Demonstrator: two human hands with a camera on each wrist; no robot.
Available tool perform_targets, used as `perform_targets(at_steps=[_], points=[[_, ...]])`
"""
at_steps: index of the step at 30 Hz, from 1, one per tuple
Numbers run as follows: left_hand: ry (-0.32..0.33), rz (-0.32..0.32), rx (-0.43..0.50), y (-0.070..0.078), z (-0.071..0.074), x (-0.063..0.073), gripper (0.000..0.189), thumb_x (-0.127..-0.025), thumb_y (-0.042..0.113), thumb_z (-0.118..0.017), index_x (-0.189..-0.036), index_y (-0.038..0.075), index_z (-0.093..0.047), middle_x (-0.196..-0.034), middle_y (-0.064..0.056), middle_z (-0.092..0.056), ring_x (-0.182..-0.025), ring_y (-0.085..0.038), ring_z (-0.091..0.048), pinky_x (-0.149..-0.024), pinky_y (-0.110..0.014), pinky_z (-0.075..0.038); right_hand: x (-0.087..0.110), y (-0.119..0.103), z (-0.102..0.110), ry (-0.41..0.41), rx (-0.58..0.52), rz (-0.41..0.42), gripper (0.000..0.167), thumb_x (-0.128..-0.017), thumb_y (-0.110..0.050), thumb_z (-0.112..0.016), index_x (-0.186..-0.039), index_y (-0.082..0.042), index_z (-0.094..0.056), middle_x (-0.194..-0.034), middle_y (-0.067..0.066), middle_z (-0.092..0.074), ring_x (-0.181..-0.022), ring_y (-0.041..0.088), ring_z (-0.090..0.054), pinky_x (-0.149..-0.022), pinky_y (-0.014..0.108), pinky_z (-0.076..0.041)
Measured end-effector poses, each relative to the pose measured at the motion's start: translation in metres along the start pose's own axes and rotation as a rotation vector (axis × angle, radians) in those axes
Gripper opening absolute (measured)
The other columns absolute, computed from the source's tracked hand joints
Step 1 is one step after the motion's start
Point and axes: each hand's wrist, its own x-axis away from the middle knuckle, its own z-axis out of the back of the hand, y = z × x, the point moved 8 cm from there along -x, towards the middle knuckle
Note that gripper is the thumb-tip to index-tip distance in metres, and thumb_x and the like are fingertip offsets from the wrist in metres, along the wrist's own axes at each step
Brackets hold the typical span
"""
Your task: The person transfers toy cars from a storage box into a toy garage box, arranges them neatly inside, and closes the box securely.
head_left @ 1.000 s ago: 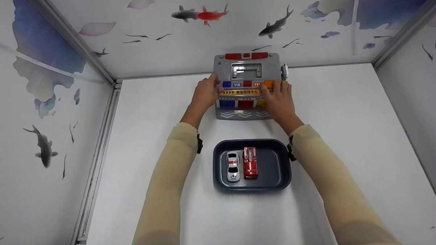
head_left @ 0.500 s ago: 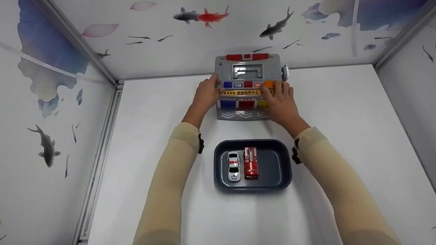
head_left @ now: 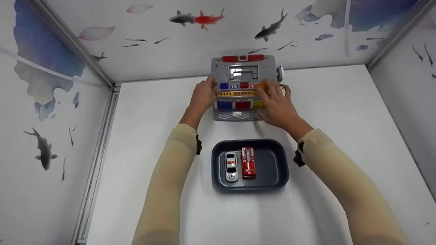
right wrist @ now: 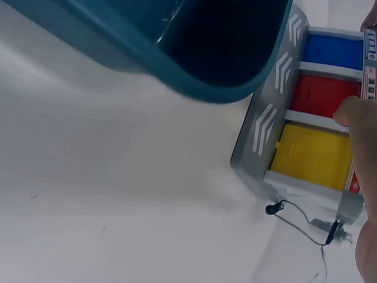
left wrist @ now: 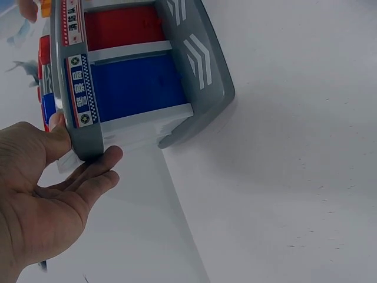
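A grey toy garage (head_left: 223, 70) stands upright at the table's back edge, with blue, red and yellow (right wrist: 312, 156) doors along its lower front. My left hand (head_left: 203, 94) grips its left side; the left wrist view shows the thumb (left wrist: 58, 138) on one face of the ledge and fingers beneath. At the garage's right front, my right hand (head_left: 278, 108) has bent fingers at the orange button (head_left: 262, 85). Part of the yellow door is hidden behind that hand in the head view. Whether the button is pushed in cannot be told.
Nearer than the garage sits a dark blue tray (head_left: 214, 169). Inside it lie a white toy police car (head_left: 231, 168) and a red toy fire truck (head_left: 248, 165), side by side. A thin cord with a black piece (right wrist: 274, 208) hangs at the garage's right side.
The right hand has shifted slightly left, and its fingers have drawn in toward the orange button. The left hand keeps its grip. Tray and cars stay in place.
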Motion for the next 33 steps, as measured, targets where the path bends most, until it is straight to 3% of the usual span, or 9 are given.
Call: perform_targets(at_steps=[10, 19, 29, 33], points=[[-0.012, 0.017, 0.012, -0.001, -0.003, 0.003, 0.030, -0.114, 0.028, -0.063, -0.140, 0.014, -0.058, -0.138, -0.010, -0.069, -0.123, -0.023, -0.066, -0.105, -0.040, -0.057, -0.016, -0.039, -0.001, -0.049, 0.000, 0.136, 0.085, -0.103, -0.035, -0.075, -0.173, -0.012, -0.032, -0.179, 0.017, -0.034, -0.165, 0.040, -0.037, -0.134, 0.075, -0.017], [-0.001, 0.001, -0.005, 0.001, 0.000, 0.001, 0.029, -0.114, 0.027, -0.063, -0.139, 0.014, -0.058, -0.138, -0.009, -0.069, -0.124, -0.024, -0.066, -0.106, -0.041, -0.057, -0.028, -0.044, 0.003, -0.110, -0.038, 0.086, 0.077, -0.094, -0.011, -0.071, -0.164, -0.007, -0.040, -0.173, 0.015, -0.044, -0.164, 0.036, -0.040, -0.137, 0.071, -0.011], [-0.004, 0.014, -0.019, 0.001, 0.000, 0.000, 0.030, -0.113, 0.028, -0.063, -0.140, 0.015, -0.058, -0.140, -0.008, -0.069, -0.127, -0.025, -0.065, -0.108, -0.041, -0.055, -0.030, -0.042, 0.008, -0.181, -0.083, 0.067, 0.091, -0.084, -0.009, -0.081, -0.165, -0.008, -0.039, -0.173, 0.015, -0.045, -0.164, 0.036, -0.040, -0.137, 0.068, -0.013], [-0.007, 0.020, -0.011, 0.002, -0.001, 0.001, 0.030, -0.114, 0.027, -0.062, -0.141, 0.015, -0.058, -0.142, -0.009, -0.068, -0.129, -0.025, -0.065, -0.109, -0.041, -0.056, -0.030, -0.042, 0.008, -0.183, -0.095, 0.065, 0.089, -0.086, -0.009, -0.081, -0.165, -0.008, -0.039, -0.172, 0.015, -0.045, -0.163, 0.035, -0.041, -0.137, 0.069, -0.015]])
